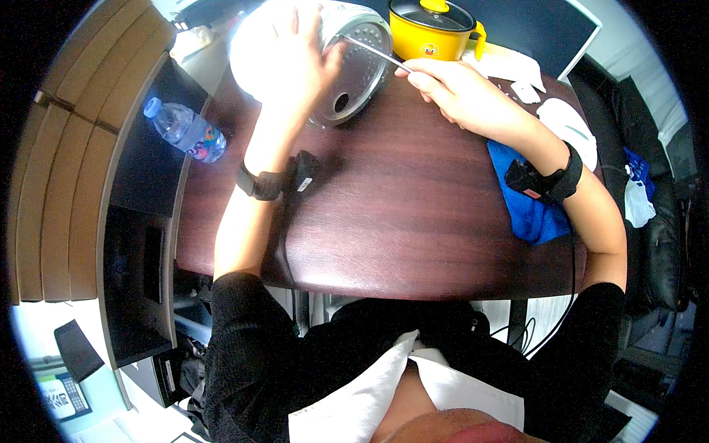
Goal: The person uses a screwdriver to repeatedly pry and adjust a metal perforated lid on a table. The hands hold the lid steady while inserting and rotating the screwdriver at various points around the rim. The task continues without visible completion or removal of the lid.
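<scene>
A white round appliance (255, 66) lies tipped on its side at the far edge of the table, its grey vented base (360, 77) turned toward the right. My left hand (306, 63) holds its side, fingers spread over the white shell and thumb at the base's rim. In my right hand (450, 92) is a screwdriver (377, 52) with a thin metal shaft; its handle is hidden in the closed fingers. The shaft's tip reaches the upper part of the base. Glare washes out much of the shell.
A yellow lidded pot (428, 37) stands just beyond my right hand. On the left is a water bottle (185, 129) with a blue cap. A blue cloth (535, 218) lies under my right forearm, near white papers (509, 66). Cables run from both wrist straps.
</scene>
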The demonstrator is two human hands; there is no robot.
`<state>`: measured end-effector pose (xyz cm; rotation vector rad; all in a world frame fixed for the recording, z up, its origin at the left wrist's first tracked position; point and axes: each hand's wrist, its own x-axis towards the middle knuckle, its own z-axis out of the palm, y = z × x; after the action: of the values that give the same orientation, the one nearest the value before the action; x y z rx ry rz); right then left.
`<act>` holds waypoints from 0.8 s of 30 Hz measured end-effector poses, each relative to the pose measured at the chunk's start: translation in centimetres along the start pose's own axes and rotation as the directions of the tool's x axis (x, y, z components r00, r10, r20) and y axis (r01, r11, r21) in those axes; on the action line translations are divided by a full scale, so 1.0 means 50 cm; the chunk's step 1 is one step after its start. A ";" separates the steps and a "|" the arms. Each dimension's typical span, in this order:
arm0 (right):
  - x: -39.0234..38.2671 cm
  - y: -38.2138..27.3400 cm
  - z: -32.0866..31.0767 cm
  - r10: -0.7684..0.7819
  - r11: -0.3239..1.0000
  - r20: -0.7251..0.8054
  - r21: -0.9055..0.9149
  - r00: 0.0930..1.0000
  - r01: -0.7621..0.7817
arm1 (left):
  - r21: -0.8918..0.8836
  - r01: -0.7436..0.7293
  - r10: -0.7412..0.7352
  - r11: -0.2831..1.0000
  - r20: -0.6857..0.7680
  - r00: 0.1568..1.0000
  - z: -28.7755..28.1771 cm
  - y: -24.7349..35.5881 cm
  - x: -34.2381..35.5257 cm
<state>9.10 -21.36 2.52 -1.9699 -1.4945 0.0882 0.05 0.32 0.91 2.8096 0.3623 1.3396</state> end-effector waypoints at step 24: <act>0.018 -0.041 -0.071 -0.272 0.611 -0.028 -0.777 0.962 0.150 | 0.076 -0.112 0.120 0.991 -0.112 0.987 0.037 -0.036 0.001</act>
<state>9.18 -21.90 6.68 -2.3208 -1.8323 -0.9473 1.13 2.27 -0.45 2.8572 0.2552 1.5477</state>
